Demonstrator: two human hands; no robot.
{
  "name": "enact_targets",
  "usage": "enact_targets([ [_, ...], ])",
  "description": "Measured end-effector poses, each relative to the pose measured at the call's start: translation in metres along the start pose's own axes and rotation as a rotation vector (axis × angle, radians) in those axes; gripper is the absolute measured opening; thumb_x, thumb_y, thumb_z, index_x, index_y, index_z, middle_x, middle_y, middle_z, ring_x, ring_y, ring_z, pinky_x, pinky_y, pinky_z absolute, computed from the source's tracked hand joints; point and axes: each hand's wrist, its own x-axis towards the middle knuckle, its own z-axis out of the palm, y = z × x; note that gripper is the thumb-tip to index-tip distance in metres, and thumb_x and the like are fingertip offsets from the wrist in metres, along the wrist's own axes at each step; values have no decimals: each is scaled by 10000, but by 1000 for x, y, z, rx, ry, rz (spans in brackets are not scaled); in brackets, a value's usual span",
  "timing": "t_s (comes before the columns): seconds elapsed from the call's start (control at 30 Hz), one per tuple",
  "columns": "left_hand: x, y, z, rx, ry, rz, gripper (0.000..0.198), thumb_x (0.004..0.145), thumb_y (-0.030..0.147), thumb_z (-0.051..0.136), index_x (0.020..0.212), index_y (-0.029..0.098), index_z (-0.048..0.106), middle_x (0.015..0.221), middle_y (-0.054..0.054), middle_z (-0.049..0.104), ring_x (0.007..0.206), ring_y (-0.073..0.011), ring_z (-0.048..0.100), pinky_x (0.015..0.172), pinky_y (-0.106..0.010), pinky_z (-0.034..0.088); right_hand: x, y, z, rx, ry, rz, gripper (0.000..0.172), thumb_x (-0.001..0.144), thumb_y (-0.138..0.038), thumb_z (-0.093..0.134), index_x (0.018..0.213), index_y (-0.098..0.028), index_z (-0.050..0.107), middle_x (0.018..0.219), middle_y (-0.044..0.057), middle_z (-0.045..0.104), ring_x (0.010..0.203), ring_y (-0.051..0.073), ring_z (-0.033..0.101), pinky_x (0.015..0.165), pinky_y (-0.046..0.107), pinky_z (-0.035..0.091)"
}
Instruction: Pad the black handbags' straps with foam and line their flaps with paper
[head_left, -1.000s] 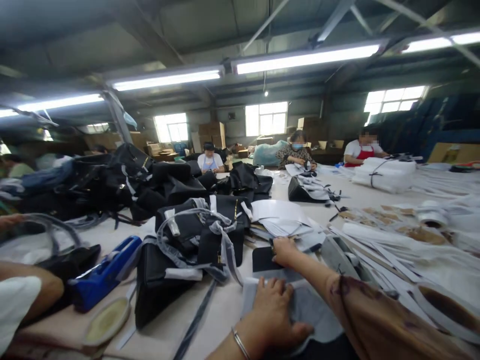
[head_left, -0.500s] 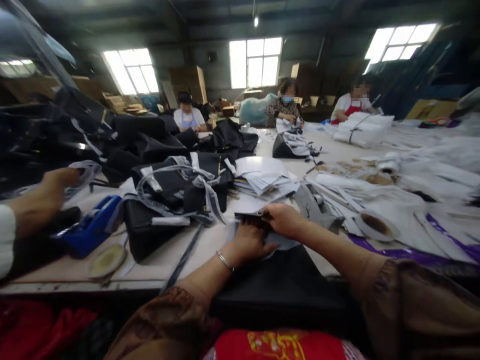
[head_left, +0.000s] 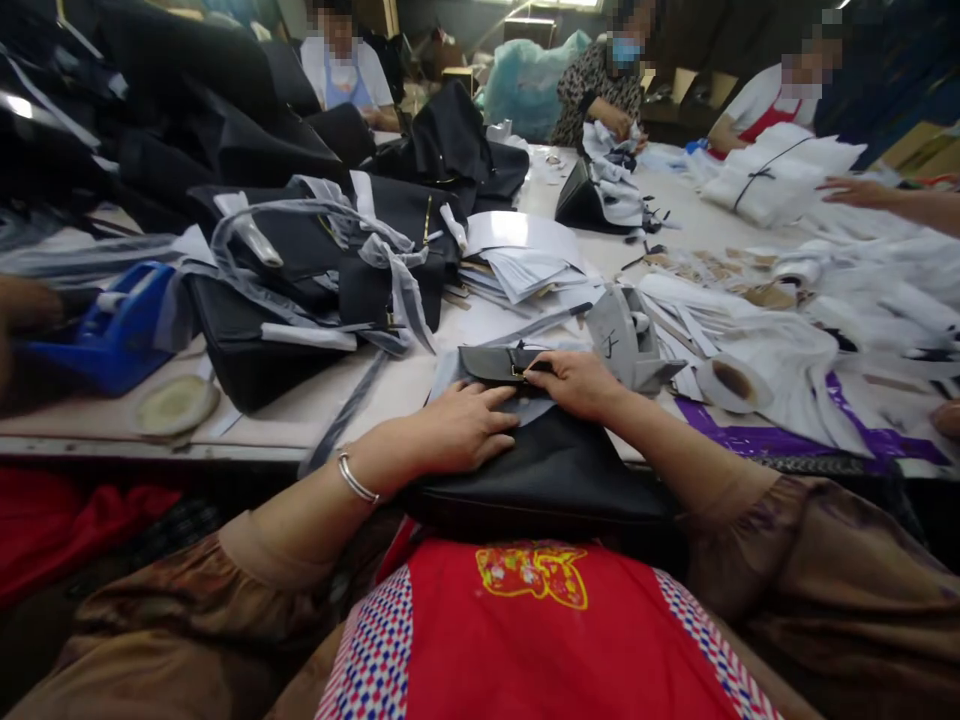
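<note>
No lettering can be read; the dark mark (head_left: 609, 346) on the grey dispenser (head_left: 627, 350) is unclear.

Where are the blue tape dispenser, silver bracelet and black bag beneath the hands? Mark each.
Blue tape dispenser (head_left: 129, 335): head view, side of its body.
Silver bracelet (head_left: 355, 481): head view, outside of its band.
Black bag (head_left: 547, 465): head view, its bare black panel.

A black bag (head_left: 544, 468) lies at the table's (head_left: 296, 405) edge.

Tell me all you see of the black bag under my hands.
The bag looks like leather. It lies across the table's near edge, a greyish sheet and a flap with a gold-coloured fitting at its far end. Your left hand lies over its far left; your right hand is at the fitting.
</note>
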Motion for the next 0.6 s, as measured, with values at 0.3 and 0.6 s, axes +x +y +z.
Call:
enact_targets([
  [0.3, -4, 9, 0, -214, -51, 84, 516, 1001, 474, 403, 1367, 149, 566, 1417, -110, 578, 1347, -223, 490, 1110, -301, 361, 11, -18, -16, -149, -173, 27, 278, 947, -383, 556, 959, -191, 757, 867, 34, 734, 812, 175, 644, 682, 240, 422],
  [0.6, -21, 8, 0, -126, 41, -95, 379, 932, 489, 529, 1090, 203, 722, 1102, -85, 732, 1039, -228, 661, 935, -317, 458, -7, -17, -4, -101, -171, -49, 234, 955, -332, 567, 973, -199, 759, 997, 39, 720, 932, 188, 644, 816, 258, 449],
])
